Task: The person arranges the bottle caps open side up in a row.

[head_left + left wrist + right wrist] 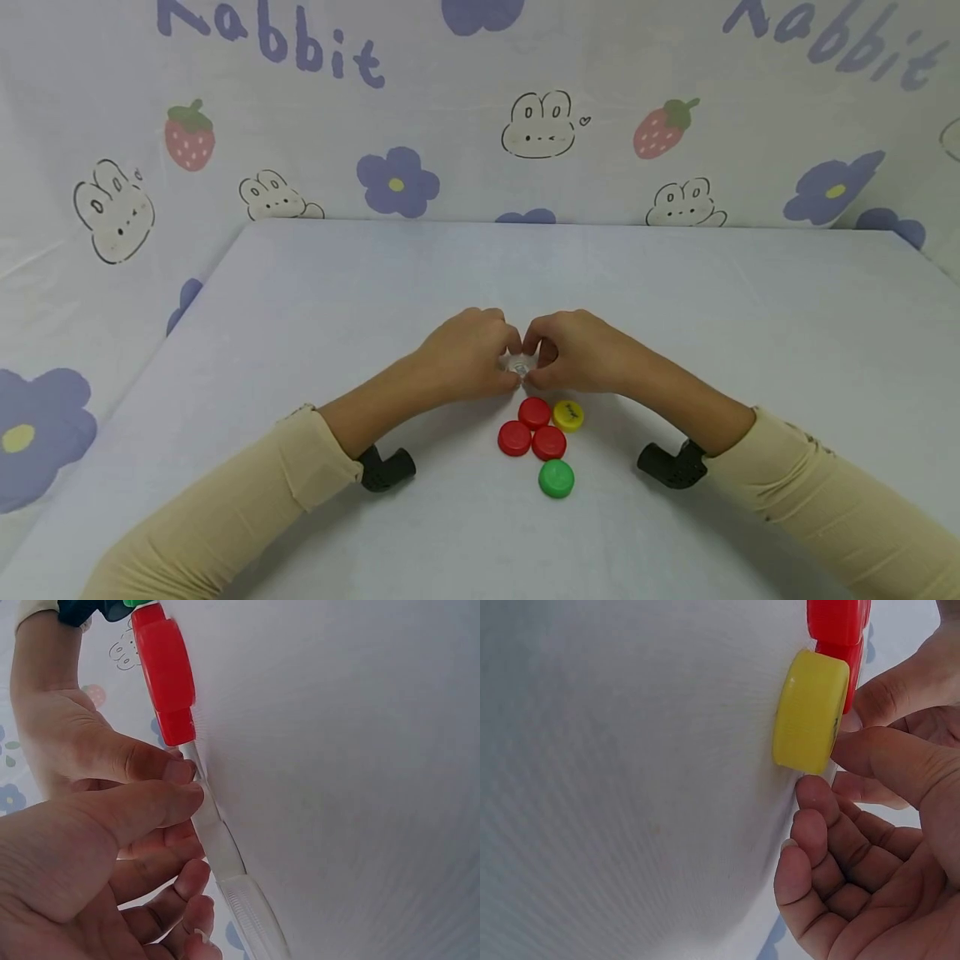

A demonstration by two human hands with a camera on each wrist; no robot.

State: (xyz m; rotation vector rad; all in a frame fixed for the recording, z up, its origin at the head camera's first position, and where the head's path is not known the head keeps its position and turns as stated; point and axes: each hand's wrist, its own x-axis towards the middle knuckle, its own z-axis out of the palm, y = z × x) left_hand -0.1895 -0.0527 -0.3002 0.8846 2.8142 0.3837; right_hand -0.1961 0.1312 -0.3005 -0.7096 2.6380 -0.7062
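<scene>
Both hands meet near the middle of the table. My left hand (472,354) and my right hand (581,350) pinch, thumb and index finger, at a small clear cap (520,365) from its two sides. Much of it is hidden by the fingers. In the left wrist view, pale ridged cap-like pieces (255,919) lie by the fingertips, and a red cap (163,675) sits near the thumbs. A yellow cap (810,712) stands close to my right thumb in the right wrist view. The other right fingers are loosely curled.
Just nearer than the hands, three red caps (513,438) lie grouped, with the yellow cap beside them. A green cap (557,479) lies closest to the front. Black wrist mounts (386,469) stick out under both sleeves. White cloth (360,283) covers the table.
</scene>
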